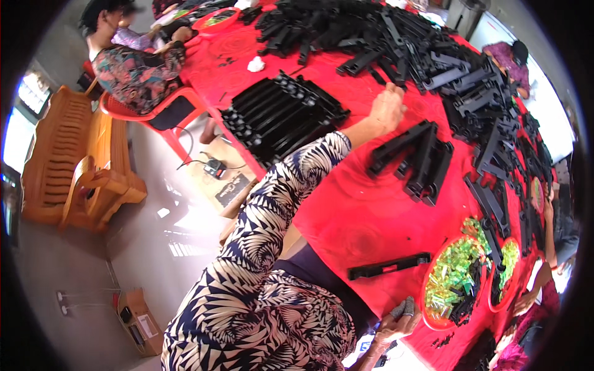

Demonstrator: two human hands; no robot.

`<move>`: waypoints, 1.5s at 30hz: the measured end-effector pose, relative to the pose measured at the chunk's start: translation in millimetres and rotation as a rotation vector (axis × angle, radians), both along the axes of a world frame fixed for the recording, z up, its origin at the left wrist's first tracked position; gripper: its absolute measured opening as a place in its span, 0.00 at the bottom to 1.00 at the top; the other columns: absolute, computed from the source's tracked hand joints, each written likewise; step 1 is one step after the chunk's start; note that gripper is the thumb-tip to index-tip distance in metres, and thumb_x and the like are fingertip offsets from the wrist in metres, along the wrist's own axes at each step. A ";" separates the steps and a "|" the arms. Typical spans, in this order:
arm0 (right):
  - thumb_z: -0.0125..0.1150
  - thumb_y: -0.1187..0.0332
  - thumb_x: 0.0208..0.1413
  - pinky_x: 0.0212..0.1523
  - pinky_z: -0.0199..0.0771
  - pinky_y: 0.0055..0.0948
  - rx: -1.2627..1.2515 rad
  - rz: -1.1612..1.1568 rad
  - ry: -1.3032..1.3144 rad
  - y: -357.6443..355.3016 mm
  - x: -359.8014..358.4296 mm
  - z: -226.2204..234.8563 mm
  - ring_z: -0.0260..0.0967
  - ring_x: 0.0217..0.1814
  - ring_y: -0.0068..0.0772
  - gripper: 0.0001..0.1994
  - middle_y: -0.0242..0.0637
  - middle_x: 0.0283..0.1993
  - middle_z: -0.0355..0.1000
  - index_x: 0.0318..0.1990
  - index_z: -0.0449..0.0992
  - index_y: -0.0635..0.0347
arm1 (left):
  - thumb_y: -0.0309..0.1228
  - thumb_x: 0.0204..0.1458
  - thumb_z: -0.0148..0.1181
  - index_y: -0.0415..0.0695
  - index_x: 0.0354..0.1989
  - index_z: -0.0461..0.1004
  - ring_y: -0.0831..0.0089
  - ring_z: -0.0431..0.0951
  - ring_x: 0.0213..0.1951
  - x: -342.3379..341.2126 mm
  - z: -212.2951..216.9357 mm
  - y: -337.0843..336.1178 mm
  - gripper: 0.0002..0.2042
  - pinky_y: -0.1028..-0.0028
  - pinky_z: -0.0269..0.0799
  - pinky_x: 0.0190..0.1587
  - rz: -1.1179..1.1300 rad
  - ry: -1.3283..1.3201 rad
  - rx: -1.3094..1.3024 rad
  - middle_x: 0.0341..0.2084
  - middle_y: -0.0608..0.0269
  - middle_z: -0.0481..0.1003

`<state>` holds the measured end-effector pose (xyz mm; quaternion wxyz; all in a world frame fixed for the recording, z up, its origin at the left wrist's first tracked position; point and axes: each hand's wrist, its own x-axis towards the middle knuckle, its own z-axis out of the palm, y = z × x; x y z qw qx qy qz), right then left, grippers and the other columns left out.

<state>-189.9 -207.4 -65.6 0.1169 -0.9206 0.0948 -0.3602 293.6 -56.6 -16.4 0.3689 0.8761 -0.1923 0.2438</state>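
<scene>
- Head view: left hand (387,108) stretches out, fingers curled onto a black plastic strip (396,77) at the big loose pile (396,37).
- Right hand (396,324) near lap, grip unclear.
- Neat stack (281,114) done; most strips unsorted.

A home-style assembly workshop: a red table (346,216) heaped with black plastic parts (396,37), co-workers seated around, wooden bench (74,161) nearby.
</scene>
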 end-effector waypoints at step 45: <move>0.61 0.80 0.37 0.40 0.76 0.45 0.005 -0.083 -0.084 -4.5 -4.1 -7.4 0.73 0.40 0.53 0.10 0.49 0.43 0.74 0.32 0.75 0.69 | 0.21 0.45 0.68 0.38 0.40 0.75 0.57 0.74 0.39 -342.1 -28.8 99.3 0.13 0.63 0.74 0.37 -0.546 -0.040 0.134 0.43 0.54 0.71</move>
